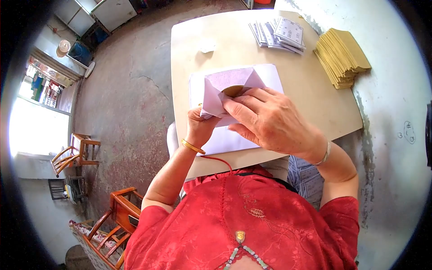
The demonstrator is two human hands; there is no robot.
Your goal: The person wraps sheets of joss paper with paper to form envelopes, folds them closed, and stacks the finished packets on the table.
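Note:
A white paper envelope (215, 100) is held up over the table with its mouth spread wide. My left hand (201, 122) is closed on its lower left side, the thumb hidden behind the paper. My right hand (270, 118) reaches over the opening from the right, fingers bent together at the mouth. Just by those fingertips, a golden-brown piece (233, 91) with a curved edge shows inside the envelope; most of it is hidden. Beneath both hands lies a stack of white paper (265, 74).
On the cream table (193, 40) are a pile of printed white packets (281, 33), a tall stack of golden-brown paper (342, 56) by the wall and a white scrap (207, 47). More printed packets (306, 175) sit below the table's near edge. Wooden chairs (123, 209) stand at left.

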